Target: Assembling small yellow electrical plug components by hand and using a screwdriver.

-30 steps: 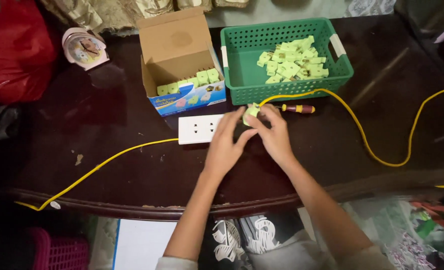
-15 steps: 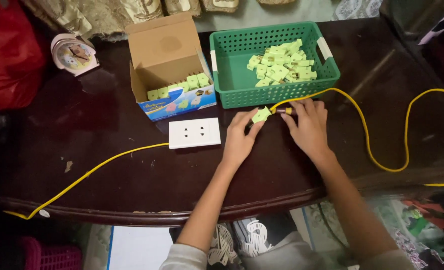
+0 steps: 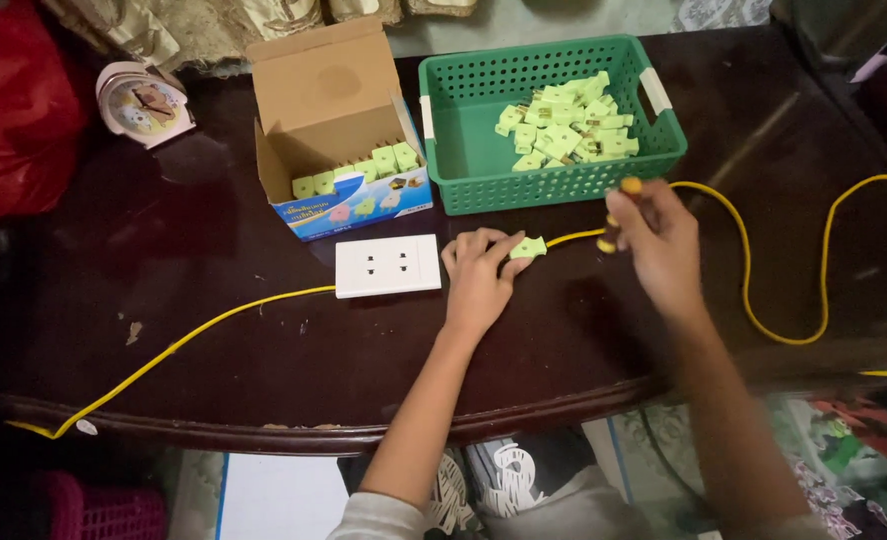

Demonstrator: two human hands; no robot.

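My left hand (image 3: 479,282) rests on the dark table and pinches a pale green plug (image 3: 529,247) at the end of a yellow cable (image 3: 754,300). My right hand (image 3: 659,240) is lifted just right of it, closed around a small screwdriver (image 3: 616,215) with a yellow and red handle. A white double socket plate (image 3: 388,265) lies just left of my left hand, with a second stretch of yellow cable running off to the left.
A green plastic basket (image 3: 464,150) holding several pale green plugs stands behind my hands. An open cardboard box (image 3: 329,100) with more plugs sits left of it. A small round clock (image 3: 144,103) and a red bag (image 3: 14,110) are at the far left.
My right hand has picked the screwdriver up off the table and raised it. My left hand has stayed on the green plug, beside the socket plate.
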